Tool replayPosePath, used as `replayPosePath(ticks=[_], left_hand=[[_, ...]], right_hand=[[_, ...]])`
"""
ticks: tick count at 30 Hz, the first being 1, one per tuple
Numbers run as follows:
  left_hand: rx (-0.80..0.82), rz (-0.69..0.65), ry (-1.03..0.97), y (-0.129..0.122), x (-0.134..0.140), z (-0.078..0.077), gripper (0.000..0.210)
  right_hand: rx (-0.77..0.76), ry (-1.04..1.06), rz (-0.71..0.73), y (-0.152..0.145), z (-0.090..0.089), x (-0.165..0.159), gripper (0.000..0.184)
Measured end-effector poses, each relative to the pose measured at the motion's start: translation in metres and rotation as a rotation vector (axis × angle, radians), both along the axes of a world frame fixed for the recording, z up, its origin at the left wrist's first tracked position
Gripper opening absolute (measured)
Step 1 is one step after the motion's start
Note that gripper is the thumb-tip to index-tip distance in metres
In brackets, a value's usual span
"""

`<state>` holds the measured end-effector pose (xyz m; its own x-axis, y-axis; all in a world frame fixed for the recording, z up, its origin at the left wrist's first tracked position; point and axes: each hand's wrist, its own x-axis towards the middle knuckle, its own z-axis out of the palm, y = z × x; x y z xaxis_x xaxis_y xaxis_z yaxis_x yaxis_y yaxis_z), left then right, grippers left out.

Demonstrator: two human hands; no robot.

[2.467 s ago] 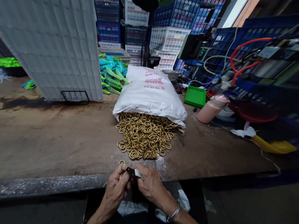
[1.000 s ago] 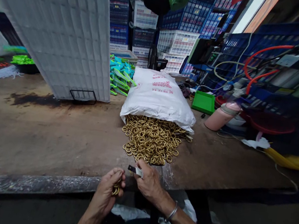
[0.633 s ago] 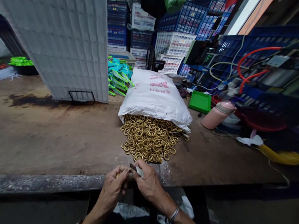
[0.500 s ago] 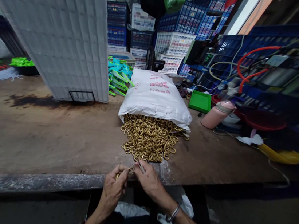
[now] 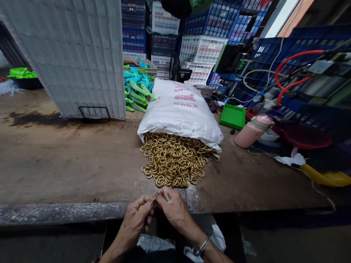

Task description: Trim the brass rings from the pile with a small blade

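Note:
My left hand [image 5: 136,217] is closed around a gold ring [image 5: 141,207] just beyond the table's front edge; most of the ring is hidden by the fingers. Close beside it, my right hand [image 5: 176,212] grips a thin silver-coloured metal tool [image 5: 166,196], whose exact kind I cannot make out. The fingertips of both hands nearly meet at the ring. Right in front of them lies a heap of gold rings [image 5: 174,161], spilling from the open mouth of a white sack [image 5: 184,111] with red print.
A tall ribbed white panel [image 5: 64,43] stands at left on the wooden table [image 5: 61,164]. Green and blue plastic pieces [image 5: 137,90] lie behind it, with part of a person's arm [image 5: 130,61]. To the right are a green tray [image 5: 233,116] and a pink bottle [image 5: 253,132].
My left hand has turned slightly and shifted a little right, so less of the ring shows. A person's arm has appeared behind the panel. The whole view has shifted slightly.

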<state>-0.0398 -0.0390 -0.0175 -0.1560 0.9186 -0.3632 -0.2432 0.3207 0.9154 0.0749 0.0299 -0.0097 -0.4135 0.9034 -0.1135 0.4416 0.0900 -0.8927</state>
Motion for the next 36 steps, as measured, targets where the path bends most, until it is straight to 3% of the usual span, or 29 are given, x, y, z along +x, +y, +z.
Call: replayPosePath(ticks=[5,10,16,22,29,36], left_hand=[[-0.017,-0.036,-0.075,0.001,0.001,0.002,0.035],[0.011,-0.141,-0.163,-0.001,0.0,0.001,0.032],[0.052,-0.105,-0.164,-0.002,0.001,-0.006,0.03],[0.031,-0.082,-0.081,-0.003,0.0,-0.006,0.031],[0.005,-0.054,-0.02,-0.002,0.0,-0.003,0.034],[0.05,-0.045,0.039,-0.007,0.001,0.007,0.033]], right_hand=[[0.086,-0.048,0.033,-0.002,0.006,0.002,0.019],[0.077,-0.059,0.06,-0.004,0.007,0.003,0.017],[0.06,-0.039,0.079,-0.003,0.006,0.004,0.021],[0.192,-0.222,0.111,-0.004,0.002,0.01,0.012],[0.323,-0.427,0.262,-0.015,0.003,0.014,0.023],[0.333,-0.628,0.262,-0.011,-0.001,0.017,0.03]])
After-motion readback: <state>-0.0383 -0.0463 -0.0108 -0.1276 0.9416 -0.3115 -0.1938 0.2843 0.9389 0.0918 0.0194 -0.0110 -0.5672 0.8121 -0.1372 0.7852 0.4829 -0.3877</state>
